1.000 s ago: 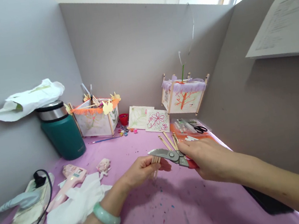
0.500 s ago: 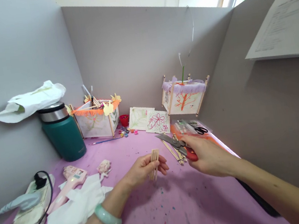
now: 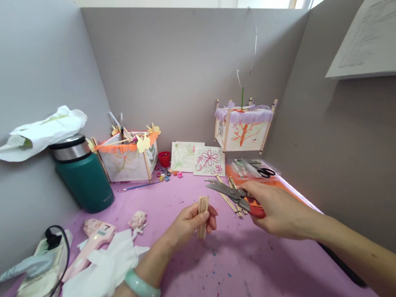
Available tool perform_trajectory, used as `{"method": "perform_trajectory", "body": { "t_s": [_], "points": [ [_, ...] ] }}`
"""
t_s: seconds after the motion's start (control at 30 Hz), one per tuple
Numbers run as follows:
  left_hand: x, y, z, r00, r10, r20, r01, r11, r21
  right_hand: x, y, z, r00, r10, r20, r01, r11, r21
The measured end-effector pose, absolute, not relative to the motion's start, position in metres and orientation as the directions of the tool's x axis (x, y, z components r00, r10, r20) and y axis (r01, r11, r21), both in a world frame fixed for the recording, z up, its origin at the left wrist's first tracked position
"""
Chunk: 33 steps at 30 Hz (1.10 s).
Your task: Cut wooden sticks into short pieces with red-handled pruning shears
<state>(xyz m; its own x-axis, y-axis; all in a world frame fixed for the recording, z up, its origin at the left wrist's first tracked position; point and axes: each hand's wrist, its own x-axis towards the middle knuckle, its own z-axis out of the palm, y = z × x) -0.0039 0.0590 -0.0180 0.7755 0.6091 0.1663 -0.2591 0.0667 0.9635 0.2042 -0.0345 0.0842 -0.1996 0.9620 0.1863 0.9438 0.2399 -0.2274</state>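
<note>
Near the middle of the purple table (image 3: 187,286), my left hand (image 3: 193,220) pinches a small bundle of pale wooden sticks (image 3: 202,211), held nearly upright. My right hand (image 3: 273,206) is wrapped round the red handles of some metal shears (image 3: 230,192). Their blades point left and are slightly parted at the tips, above and to the right of the bundle, not touching it. More wooden sticks (image 3: 227,197) lie on the table behind the shears, partly hidden by them. A pale green bangle (image 3: 142,286) is on my left wrist.
Left side: green bottle (image 3: 85,180), pink glue gun (image 3: 95,237), white tissue (image 3: 101,278), power strip (image 3: 33,282) with cables. Behind: decorated paper box (image 3: 123,163), red cup (image 3: 164,159), drawing cards (image 3: 210,160), hanging decorated box (image 3: 244,130). Black-handled scissors (image 3: 265,171) lie at right.
The fingers of my left hand have curled in closer around the bundle. My right hand has shifted slightly right and down with the shears.
</note>
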Motion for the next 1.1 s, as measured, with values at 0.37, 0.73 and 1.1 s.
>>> {"method": "perform_trajectory", "body": {
  "t_s": [0.37, 0.73, 1.1],
  "points": [
    [-0.004, 0.053, -0.007, 0.712, 0.643, 0.283, -0.321, -0.060, 0.945, 0.205, -0.035, 0.065, -0.103, 0.970, 0.219, 0.933, 0.171, -0.316],
    [-0.002, 0.047, 0.002, 0.624, 0.728, 0.285, -0.301, -0.113, 0.947, 0.209, -0.037, 0.058, -0.097, 0.970, 0.221, 0.928, 0.168, -0.332],
    [0.004, 0.039, 0.002, 0.592, 0.768, 0.245, -0.331, -0.046, 0.943, 0.209, -0.041, 0.059, -0.081, 0.976, 0.201, 0.924, 0.149, -0.353]
  ]
}}
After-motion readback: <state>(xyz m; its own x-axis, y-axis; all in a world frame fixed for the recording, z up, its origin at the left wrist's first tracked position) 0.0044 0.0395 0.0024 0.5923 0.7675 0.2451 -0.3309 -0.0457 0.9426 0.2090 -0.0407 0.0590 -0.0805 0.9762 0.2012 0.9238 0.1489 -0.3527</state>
